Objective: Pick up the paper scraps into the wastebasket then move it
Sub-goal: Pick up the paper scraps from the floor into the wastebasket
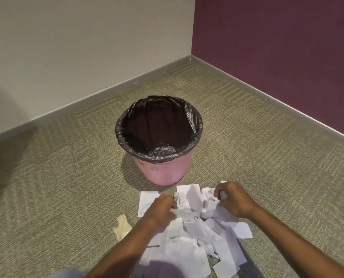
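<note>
A pink wastebasket (163, 171) lined with a black bag stands upright on the carpet, and its inside looks dark and bare. Just in front of it lies a heap of white paper scraps (199, 239), spread towards me. My left hand (161, 209) rests on the left side of the heap with its fingers curled around scraps. My right hand (235, 199) is at the heap's far right edge, fingers pinched on scraps there. Both forearms reach in from the bottom of the view.
A tan crumpled scrap (122, 227) lies apart on the carpet, left of the heap. A beige wall (76, 57) and a purple wall (287, 57) meet in a corner behind the basket. Olive carpet (56, 187) stretches out to the left and right.
</note>
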Tool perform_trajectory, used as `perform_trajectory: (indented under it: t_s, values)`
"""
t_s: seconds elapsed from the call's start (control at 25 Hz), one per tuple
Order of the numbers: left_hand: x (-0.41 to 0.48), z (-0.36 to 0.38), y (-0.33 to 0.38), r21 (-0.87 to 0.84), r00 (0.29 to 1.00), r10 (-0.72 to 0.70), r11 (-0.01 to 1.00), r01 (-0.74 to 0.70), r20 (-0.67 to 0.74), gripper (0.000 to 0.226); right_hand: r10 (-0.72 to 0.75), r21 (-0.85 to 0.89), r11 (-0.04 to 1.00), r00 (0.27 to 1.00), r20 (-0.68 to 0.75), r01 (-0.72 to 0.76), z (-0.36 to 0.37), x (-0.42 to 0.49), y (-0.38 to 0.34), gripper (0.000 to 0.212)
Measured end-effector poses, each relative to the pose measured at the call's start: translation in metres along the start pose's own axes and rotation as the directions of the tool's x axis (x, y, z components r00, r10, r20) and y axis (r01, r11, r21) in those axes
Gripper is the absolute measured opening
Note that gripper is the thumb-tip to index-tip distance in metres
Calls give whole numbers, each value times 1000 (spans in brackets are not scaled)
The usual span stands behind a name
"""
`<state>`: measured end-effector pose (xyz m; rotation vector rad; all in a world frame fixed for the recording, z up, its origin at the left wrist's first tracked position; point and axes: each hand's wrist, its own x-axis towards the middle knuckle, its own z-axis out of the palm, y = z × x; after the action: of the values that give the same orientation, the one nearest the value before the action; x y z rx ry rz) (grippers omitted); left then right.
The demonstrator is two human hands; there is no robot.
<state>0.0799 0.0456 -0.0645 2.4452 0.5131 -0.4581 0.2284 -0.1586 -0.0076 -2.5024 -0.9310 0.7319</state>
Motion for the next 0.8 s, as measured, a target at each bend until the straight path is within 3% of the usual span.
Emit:
perform_trajectory:
  t_s: [0.16,0.24,0.36,0.48,0.56,0.68,0.8]
  values:
    - [-45,-54,38,5,980,194,981,-194,-35,27,-32,44,998,999,-23,33,-62,-27,-26,26]
    - [-71,-86,56,-17,958,265,963,-268,-109,18,-43,114,992,995,-87,53,-94,-42,-40,25]
    - [-107,-138,69,-16,863,296,944,-331,-411,6,-48,309,946,982,-183,104,-139,-61,-70,21]
    - [-122,-193,73,-87,669,199,926,-368,-716,18,-97,442,867,948,-302,230,-173,-56,-111,24]
    - [-108,-223,75,-165,605,89,921,-352,-791,15,-105,452,844,917,-385,287,-187,-35,-139,24]
    - [-59,-246,69,-234,606,-41,942,-242,-794,19,-105,418,853,887,-449,313,-191,12,-179,21]
    - [-17,-247,55,-228,628,-86,962,-149,-773,20,-83,375,881,874,-479,289,-178,55,-202,21]
